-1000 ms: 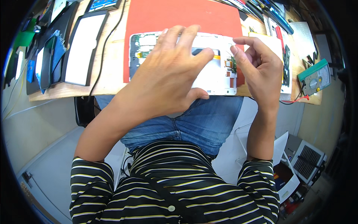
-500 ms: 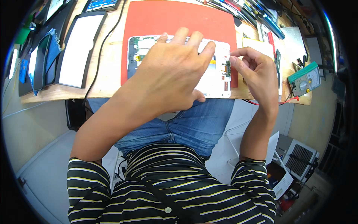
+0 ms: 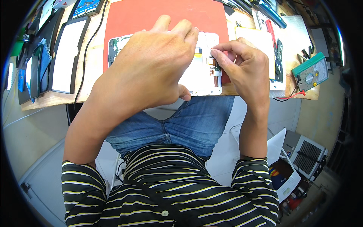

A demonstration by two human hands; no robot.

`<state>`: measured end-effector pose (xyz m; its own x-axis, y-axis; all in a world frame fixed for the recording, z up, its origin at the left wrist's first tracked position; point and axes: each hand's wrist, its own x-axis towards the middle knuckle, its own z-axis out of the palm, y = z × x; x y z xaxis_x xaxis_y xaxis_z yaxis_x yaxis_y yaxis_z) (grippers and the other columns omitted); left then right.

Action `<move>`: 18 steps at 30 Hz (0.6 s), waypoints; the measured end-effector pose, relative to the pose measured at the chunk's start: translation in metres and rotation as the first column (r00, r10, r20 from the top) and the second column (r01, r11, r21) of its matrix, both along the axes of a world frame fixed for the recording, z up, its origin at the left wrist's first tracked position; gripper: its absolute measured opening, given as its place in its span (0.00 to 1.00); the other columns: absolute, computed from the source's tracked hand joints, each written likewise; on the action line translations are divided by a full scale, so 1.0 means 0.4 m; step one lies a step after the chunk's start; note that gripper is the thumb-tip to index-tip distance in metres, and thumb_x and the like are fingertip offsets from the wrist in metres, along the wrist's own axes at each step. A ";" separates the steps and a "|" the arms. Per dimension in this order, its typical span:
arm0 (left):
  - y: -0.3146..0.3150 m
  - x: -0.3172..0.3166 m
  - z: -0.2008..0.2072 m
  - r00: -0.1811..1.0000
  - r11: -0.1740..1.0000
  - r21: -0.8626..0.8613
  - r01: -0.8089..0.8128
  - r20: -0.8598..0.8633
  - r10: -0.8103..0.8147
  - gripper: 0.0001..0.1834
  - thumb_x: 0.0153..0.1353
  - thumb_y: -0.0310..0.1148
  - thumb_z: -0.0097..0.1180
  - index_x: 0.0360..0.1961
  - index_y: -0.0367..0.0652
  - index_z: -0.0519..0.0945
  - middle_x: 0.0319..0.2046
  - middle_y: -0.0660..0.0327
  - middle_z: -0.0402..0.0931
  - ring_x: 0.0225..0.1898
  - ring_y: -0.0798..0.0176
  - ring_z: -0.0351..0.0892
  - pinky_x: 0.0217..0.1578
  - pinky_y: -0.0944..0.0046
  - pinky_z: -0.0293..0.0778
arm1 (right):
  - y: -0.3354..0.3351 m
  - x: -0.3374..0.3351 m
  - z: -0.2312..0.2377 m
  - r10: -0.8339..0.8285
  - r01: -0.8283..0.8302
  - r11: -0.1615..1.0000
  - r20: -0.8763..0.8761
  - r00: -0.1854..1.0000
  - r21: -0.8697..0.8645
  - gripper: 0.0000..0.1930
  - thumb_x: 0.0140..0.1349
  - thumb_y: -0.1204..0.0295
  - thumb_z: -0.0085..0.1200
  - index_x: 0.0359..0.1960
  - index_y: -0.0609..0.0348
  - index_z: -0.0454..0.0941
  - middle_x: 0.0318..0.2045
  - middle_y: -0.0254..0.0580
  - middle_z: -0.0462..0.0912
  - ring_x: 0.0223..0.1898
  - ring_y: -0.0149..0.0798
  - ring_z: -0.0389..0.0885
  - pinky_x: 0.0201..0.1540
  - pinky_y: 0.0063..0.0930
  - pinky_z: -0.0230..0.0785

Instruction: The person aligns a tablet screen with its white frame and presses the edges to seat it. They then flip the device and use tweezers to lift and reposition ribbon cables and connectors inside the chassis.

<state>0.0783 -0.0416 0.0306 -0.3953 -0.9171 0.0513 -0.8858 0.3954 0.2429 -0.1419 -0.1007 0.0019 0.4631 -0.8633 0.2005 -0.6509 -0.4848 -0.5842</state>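
Observation:
An opened tablet (image 3: 198,81) with a white inner frame and bare circuit parts lies on a red mat, close to the table's front edge. My left hand (image 3: 155,64) is spread over its left and middle part, thumb at the near edge and fingers reaching past the far edge, hiding much of the inside. At the tablet's right end, my right hand (image 3: 245,64) has thumb and forefinger pinched together just above a small dark connector area (image 3: 218,67). Whatever sits between those fingertips is too small to make out.
The red mat (image 3: 132,17) extends behind the tablet. A black cable (image 3: 85,49) runs along its left, beside a white panel with a black frame (image 3: 70,53). On the right are a yellow sheet (image 3: 253,34), a blue pen-like tool (image 3: 274,17) and a green-topped analog multimeter (image 3: 310,77).
The whole view has shifted, so tablet and mat appear farther left. My right fingertips have come inward from the tablet's right edge to just over it. My left hand stays spread on the tablet.

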 end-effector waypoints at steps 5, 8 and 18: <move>-0.017 -0.008 0.007 0.999 0.998 0.058 -0.015 0.035 0.013 0.55 0.32 0.44 0.85 0.63 0.32 0.74 0.55 0.53 0.76 0.56 0.46 0.76 0.53 0.52 0.80 | -0.004 0.011 0.005 0.029 -0.030 0.998 -0.015 0.999 -0.061 0.07 0.64 0.72 0.67 0.37 0.65 0.88 0.21 0.33 0.80 0.22 0.25 0.75 0.27 0.25 0.68; -0.021 -0.009 0.012 0.999 0.999 0.049 -0.001 0.037 -0.001 0.55 0.30 0.44 0.85 0.63 0.32 0.75 0.56 0.53 0.76 0.56 0.45 0.77 0.54 0.51 0.79 | -0.009 0.020 -0.005 0.043 -0.046 0.994 -0.029 0.999 -0.096 0.07 0.64 0.72 0.65 0.34 0.64 0.85 0.18 0.34 0.75 0.21 0.28 0.72 0.27 0.28 0.66; -0.013 -0.006 0.014 0.999 0.996 0.076 -0.047 0.030 0.045 0.60 0.27 0.43 0.86 0.66 0.36 0.73 0.59 0.53 0.76 0.58 0.45 0.77 0.55 0.51 0.79 | -0.023 0.021 -0.008 0.116 -0.119 0.989 -0.045 0.992 -0.089 0.06 0.64 0.73 0.62 0.33 0.64 0.81 0.17 0.34 0.68 0.20 0.30 0.67 0.27 0.31 0.65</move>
